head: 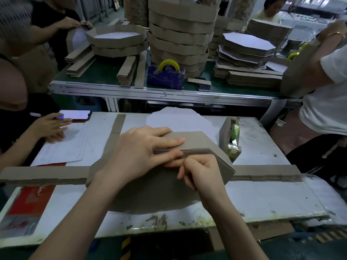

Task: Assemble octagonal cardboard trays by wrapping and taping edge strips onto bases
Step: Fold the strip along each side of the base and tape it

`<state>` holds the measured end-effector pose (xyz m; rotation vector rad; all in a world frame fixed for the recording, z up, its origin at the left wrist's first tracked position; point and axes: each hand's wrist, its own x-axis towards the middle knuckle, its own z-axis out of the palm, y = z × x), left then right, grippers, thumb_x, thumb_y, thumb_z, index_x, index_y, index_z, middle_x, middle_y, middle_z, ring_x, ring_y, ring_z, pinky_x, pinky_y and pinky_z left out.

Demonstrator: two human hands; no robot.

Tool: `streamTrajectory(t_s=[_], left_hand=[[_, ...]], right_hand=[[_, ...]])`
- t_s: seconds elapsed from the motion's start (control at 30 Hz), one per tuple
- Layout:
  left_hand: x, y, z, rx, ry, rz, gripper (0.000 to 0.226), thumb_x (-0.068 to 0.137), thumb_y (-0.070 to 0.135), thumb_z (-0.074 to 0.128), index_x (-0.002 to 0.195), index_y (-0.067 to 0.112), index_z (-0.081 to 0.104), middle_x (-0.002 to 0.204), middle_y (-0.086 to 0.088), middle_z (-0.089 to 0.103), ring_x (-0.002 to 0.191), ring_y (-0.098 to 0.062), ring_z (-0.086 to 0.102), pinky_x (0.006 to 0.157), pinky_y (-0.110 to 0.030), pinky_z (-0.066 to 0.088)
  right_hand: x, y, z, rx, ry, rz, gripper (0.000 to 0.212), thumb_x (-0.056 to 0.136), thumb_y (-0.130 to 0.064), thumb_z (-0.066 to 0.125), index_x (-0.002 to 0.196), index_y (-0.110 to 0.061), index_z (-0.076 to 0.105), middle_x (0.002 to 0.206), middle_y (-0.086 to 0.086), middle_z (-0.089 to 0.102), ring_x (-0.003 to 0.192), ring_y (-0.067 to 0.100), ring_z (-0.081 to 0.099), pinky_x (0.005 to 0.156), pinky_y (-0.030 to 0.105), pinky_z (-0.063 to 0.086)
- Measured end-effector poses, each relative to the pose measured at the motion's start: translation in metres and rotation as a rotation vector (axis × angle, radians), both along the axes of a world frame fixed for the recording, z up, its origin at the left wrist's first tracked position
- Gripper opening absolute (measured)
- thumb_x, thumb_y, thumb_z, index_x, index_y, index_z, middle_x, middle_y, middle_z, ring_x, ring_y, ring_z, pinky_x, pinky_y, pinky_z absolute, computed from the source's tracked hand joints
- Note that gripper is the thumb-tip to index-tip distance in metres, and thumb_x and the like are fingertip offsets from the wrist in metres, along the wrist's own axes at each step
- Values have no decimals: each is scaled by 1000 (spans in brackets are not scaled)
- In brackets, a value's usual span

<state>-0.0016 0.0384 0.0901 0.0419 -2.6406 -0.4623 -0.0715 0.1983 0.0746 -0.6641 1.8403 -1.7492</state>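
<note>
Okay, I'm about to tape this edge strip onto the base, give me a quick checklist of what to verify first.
1. Left hand pressing the edge strip down flat: ok.
2. Base lying flat on the table: ok.
3. Right hand holding a piece of tape: cannot tell; its fingers curl at the strip's edge and no tape shows.
4. Strip lined up with the base's edge: cannot tell; both hands cover the joint.
5. Tape dispenser loaded and close by: ok; it stands just right of the base with a roll in it.
6. Spare strips on hand: ok; a stack lies across the table.
</note>
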Motion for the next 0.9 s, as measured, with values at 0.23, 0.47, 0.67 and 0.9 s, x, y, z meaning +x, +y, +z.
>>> streamTrajectory(t_s=[0.23, 0.47, 0.67, 0.9], left_hand=[[3, -10, -5, -26, -12, 20, 49, 84, 65, 42, 124, 44, 61, 119, 6, 67, 98, -17, 62, 72, -41, 54], [2, -5, -1, -92, -88, 16, 60, 83, 66, 54, 139, 46, 46, 127, 6, 61, 106, -21, 57, 74, -40, 52], [6, -7, -2, -140, -202, 33, 71, 79, 63, 60, 143, 50, 33, 141, 9, 51, 116, -22, 52, 82, -38, 45], [-10, 20, 8, -348, -209, 171, 113, 62, 94, 28, 155, 32, 10, 142, 4, 46, 129, -19, 41, 108, -45, 32]], right_hand=[[-12, 13, 4, -173, 143, -136, 39, 80, 5, 44, 45, -9, 55, 60, 9, 69, 35, 8, 38, 41, 19, 32], [-55, 3, 25, -66, 723, -372, 25, 86, -5, 48, 81, -16, 70, 80, -7, 68, 70, 0, 58, 61, 11, 39], [-86, 8, 20, 254, 622, -130, 22, 100, -17, 52, 114, -19, 70, 106, -8, 69, 100, 5, 62, 90, 26, 52], [-79, 9, 15, 338, 596, 69, 51, 106, -32, 42, 77, 8, 54, 68, 13, 49, 64, 16, 44, 63, 36, 34]])
